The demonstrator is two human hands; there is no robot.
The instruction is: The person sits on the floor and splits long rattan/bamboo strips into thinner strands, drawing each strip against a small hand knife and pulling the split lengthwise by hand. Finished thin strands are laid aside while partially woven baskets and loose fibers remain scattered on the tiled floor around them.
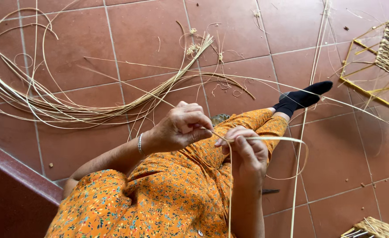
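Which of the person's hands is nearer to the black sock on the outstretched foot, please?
The right. The right hand pinches a pale strand over the orange-clad leg, on the side toward the black sock. The left hand sits farther off, across the strand from it.

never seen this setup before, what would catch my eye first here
At centre, the left hand and right hand pinch a pale cane strip above an orange floral dress. A big bundle of loose cane strands sweeps across the red tiled floor at left.
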